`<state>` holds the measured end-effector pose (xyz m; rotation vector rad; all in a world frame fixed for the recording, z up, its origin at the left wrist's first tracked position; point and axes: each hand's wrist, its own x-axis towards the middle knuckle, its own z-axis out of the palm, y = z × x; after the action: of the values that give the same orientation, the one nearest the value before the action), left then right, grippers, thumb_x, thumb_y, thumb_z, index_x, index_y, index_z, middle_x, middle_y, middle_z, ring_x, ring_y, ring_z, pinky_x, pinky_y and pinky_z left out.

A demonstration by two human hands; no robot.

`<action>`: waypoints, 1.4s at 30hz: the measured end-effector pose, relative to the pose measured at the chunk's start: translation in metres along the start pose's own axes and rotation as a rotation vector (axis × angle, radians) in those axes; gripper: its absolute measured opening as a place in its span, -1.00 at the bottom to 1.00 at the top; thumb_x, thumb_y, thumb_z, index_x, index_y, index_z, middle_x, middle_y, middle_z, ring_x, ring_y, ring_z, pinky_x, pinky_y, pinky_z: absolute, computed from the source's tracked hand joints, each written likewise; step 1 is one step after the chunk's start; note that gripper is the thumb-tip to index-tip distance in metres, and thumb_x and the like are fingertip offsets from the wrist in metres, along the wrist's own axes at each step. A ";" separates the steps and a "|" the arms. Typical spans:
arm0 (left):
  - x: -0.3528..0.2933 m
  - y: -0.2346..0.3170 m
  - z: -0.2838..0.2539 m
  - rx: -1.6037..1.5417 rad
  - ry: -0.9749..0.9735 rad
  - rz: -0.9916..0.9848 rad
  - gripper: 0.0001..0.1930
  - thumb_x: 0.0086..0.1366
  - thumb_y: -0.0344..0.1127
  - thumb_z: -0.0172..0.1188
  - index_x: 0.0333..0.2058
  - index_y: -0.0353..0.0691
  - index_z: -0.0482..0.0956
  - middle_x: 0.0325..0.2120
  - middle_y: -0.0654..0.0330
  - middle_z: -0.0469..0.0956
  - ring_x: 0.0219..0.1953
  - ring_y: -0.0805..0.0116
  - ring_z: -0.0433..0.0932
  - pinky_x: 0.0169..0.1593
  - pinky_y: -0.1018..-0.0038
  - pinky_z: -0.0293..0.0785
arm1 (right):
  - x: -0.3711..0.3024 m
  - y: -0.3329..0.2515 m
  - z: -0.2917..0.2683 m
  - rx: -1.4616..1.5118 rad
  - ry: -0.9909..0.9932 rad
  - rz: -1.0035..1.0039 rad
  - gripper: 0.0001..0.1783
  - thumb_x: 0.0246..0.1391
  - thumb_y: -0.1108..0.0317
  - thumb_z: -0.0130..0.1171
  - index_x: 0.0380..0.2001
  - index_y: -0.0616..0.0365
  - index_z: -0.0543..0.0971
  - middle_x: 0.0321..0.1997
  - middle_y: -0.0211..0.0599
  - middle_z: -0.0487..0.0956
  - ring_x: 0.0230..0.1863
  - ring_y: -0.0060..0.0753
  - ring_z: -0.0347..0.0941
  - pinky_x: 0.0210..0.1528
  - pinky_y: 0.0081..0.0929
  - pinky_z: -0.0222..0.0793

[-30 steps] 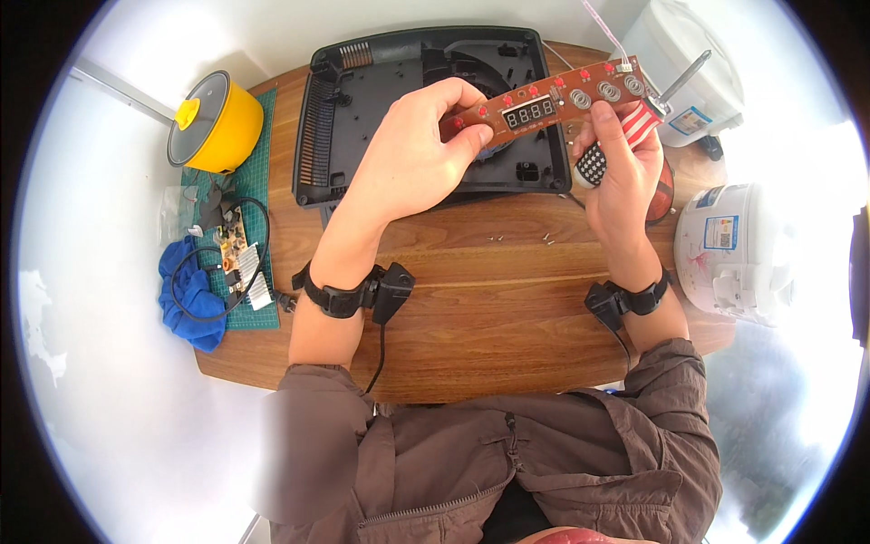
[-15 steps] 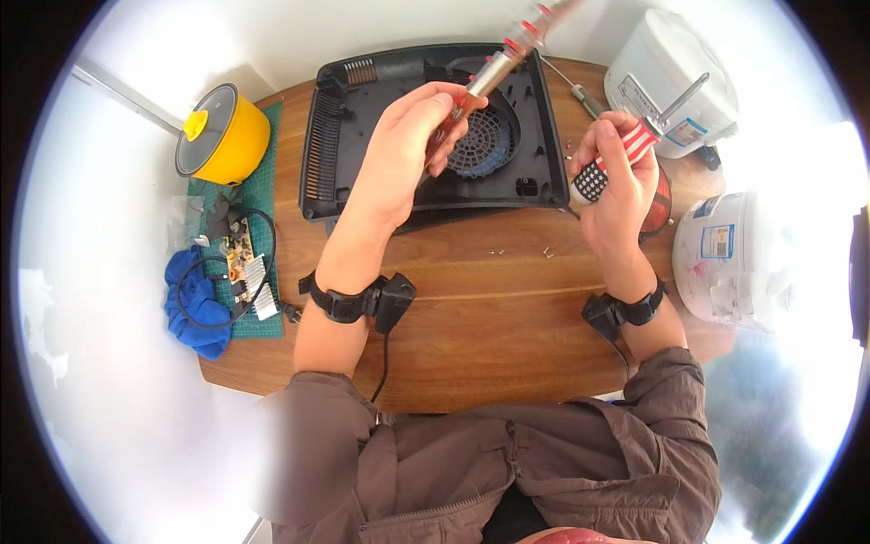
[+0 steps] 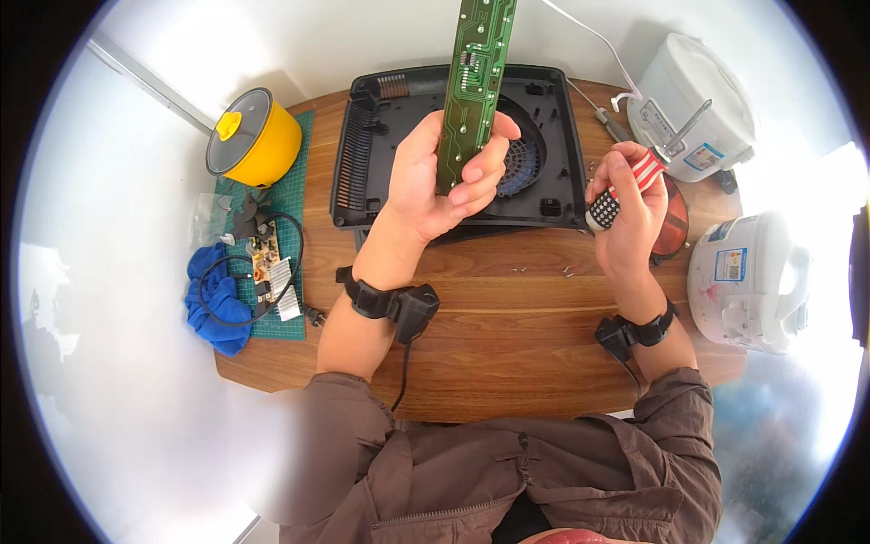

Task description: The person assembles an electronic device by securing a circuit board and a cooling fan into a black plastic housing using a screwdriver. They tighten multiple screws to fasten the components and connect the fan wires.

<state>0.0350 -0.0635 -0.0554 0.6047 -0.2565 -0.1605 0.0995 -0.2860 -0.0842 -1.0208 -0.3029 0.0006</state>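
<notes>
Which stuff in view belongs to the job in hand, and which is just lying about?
In the job:
circuit board, in the left hand
screwdriver, in the right hand
black casing, open on the table
loose screws, likely
second board, perhaps

Lying about, by the look of it:
yellow pot
blue cloth
white cooker
white bin

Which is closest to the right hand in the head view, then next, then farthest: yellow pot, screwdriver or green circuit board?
1. Screwdriver: in the grip of the right hand.
2. Green circuit board: in the left hand.
3. Yellow pot: over on the left.
</notes>
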 end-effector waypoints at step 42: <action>0.002 -0.014 0.013 0.477 0.173 0.113 -0.53 0.64 0.05 -0.23 -0.07 -0.25 0.49 -0.51 0.37 0.30 -0.59 0.59 0.25 -0.56 0.62 0.20 | 0.000 -0.007 0.001 -0.143 -0.094 0.133 -0.85 0.26 0.48 0.25 -0.13 0.27 0.57 -0.37 -0.35 0.57 -0.48 -0.61 0.46 -0.43 -0.59 0.39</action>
<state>0.0319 -0.0826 -0.0532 1.0690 -0.1595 0.0664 0.0983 -0.2887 -0.0772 -1.1840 -0.3238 0.1498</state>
